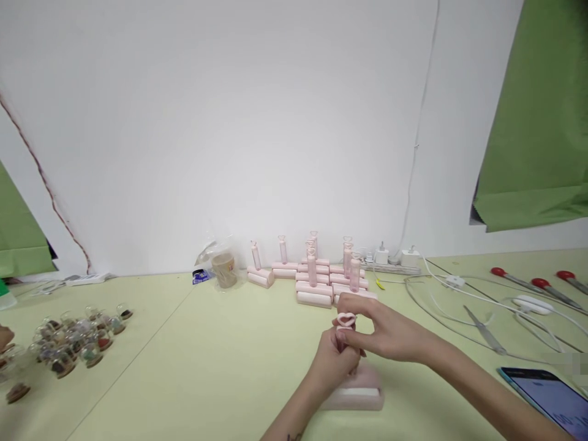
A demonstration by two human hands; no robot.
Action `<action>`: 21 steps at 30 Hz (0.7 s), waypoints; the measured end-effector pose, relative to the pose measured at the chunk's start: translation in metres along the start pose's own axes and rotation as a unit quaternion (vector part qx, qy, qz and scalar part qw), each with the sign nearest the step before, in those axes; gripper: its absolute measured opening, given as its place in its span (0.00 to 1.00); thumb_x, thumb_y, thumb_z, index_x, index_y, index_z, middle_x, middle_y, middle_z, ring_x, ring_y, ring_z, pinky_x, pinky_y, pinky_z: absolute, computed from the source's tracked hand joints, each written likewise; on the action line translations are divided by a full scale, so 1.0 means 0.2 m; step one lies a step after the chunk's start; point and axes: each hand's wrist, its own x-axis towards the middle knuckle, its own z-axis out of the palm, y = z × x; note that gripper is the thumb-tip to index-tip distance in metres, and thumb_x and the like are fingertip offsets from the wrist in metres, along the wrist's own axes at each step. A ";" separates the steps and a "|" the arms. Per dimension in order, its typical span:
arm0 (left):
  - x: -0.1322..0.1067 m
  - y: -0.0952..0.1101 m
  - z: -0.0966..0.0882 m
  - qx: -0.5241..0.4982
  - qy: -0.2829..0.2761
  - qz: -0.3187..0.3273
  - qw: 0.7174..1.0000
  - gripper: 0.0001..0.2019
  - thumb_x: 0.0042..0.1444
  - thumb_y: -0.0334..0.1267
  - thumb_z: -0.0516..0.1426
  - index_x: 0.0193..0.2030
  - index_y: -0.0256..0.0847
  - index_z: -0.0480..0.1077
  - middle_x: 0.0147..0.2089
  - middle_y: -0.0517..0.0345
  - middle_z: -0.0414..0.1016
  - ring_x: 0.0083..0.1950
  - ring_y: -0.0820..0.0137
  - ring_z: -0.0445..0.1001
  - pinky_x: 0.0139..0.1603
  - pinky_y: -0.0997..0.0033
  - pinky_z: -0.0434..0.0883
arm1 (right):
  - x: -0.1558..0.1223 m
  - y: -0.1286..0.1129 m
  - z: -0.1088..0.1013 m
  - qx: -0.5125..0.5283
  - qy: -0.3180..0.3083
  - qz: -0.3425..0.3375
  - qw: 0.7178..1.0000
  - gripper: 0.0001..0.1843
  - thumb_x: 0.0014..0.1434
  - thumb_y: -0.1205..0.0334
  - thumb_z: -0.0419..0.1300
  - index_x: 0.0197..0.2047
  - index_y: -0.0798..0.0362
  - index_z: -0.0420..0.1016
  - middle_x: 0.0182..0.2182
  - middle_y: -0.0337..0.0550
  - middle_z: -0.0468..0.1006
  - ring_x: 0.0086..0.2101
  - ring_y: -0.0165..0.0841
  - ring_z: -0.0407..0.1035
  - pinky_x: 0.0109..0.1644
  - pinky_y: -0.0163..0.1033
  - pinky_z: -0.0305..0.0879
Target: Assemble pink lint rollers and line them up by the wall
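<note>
In front of me a pink tube with a heart-shaped loop on its cap (345,327) stands upright over a pink and white block-like base (353,401). My left hand (331,362) is wrapped around the tube, hiding most of it. From the right, my right hand (390,327) curves over the top, its thumb and fingers closed about the cap just below the loop. Whether the tube is fixed to the base is hidden by my hands. Beyond them, several similar pink tubes (312,269) stand on like bases (315,297).
Several small glass domes (76,337) cluster at the left, near another person's hand (5,335). By the wall sits a roll of tape (223,269). Cables, scissors (484,331), red-handled tools (542,283) and a phone (546,395) lie on the right.
</note>
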 end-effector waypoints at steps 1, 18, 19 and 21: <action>0.00 0.00 -0.01 -0.003 -0.007 0.002 1.000 0.08 0.40 0.34 0.52 0.14 0.40 0.57 0.09 0.70 0.52 0.12 0.82 0.51 0.14 0.79 0.50 | 0.00 0.00 0.01 0.004 0.008 0.004 1.000 0.10 0.53 0.61 0.54 0.25 0.50 0.56 0.27 0.35 0.61 0.29 0.30 0.58 0.33 0.34 0.58; -0.02 -0.04 0.06 -0.138 0.111 0.013 0.984 0.32 0.33 0.73 0.46 0.18 0.41 0.56 0.09 0.69 0.50 0.12 0.81 0.47 0.14 0.77 0.46 | 0.12 0.07 0.11 0.208 -0.109 -0.086 0.968 0.22 0.53 0.70 0.46 0.50 0.45 0.65 0.50 0.40 0.66 0.50 0.34 0.59 0.51 0.41 0.58; -0.02 -0.04 0.08 -0.150 0.144 0.003 0.978 0.31 0.32 0.73 0.48 0.19 0.41 0.55 0.09 0.70 0.49 0.11 0.81 0.46 0.14 0.77 0.44 | 0.12 0.07 0.11 0.220 -0.123 -0.079 0.965 0.21 0.55 0.68 0.45 0.49 0.45 0.66 0.51 0.40 0.65 0.50 0.35 0.60 0.50 0.41 0.58; -0.02 -0.03 0.11 -0.169 0.204 -0.021 0.964 0.31 0.27 0.72 0.51 0.21 0.42 0.55 0.08 0.72 0.47 0.11 0.82 0.44 0.13 0.77 0.42 | 0.12 0.07 0.13 0.231 -0.126 -0.073 0.962 0.19 0.59 0.63 0.43 0.46 0.44 0.70 0.51 0.40 0.65 0.48 0.35 0.62 0.49 0.42 0.60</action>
